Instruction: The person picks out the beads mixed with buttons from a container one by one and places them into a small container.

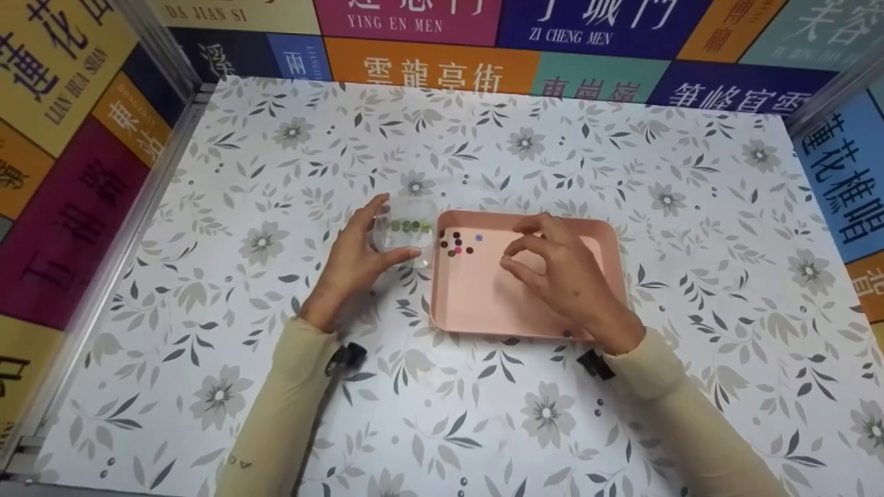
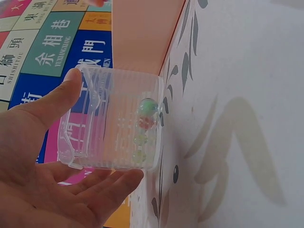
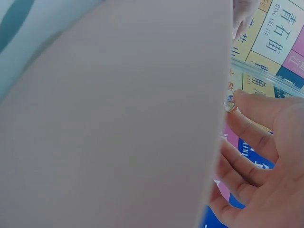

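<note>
My left hand grips a small clear plastic box between thumb and fingers, just left of the pink tray. A row of green and dark beads shows inside the box; in the left wrist view the beads look green, reddish and pale yellow-green. Over the tray's right half, my right hand pinches a small clear bead between thumb and index finger, its other fingers loosely bent. Several small dark, pink and blue beads lie in the tray's far left corner.
The table has a white cover printed with grey flowers and leaves. Colourful panels with large lettering stand along its back and sides. Dark wrist straps sit at the cuffs of both beige sleeves.
</note>
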A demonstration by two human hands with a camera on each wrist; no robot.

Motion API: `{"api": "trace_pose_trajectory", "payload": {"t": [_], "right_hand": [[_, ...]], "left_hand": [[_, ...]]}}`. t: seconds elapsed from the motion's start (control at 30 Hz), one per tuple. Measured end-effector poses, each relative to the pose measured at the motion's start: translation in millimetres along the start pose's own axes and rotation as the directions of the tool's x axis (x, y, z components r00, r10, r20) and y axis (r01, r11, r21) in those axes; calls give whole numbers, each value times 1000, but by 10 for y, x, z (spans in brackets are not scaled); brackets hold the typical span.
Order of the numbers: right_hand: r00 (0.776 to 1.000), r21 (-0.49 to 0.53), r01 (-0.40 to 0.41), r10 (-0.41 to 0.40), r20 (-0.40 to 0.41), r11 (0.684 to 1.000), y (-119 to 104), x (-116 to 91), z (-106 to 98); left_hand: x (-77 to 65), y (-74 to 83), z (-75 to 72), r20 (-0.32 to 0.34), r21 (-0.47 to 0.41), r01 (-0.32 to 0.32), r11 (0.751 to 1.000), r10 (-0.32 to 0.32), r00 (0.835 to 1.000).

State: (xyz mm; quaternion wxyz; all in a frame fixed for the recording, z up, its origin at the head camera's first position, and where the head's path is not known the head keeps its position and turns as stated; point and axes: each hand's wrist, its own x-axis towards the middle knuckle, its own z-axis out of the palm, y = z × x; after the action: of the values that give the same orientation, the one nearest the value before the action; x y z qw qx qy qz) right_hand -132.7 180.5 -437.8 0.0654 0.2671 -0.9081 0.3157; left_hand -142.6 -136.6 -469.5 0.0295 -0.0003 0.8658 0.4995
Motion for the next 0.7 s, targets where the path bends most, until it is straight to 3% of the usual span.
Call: {"api": "trace_pose_trajectory", "payload": {"t": [0.7], "right_hand": [[1000, 48, -26, 26, -9, 999, -90, 87, 84]], "left_hand": [[-2, -12, 10, 8, -14, -3, 1000, 3, 1000]]}}
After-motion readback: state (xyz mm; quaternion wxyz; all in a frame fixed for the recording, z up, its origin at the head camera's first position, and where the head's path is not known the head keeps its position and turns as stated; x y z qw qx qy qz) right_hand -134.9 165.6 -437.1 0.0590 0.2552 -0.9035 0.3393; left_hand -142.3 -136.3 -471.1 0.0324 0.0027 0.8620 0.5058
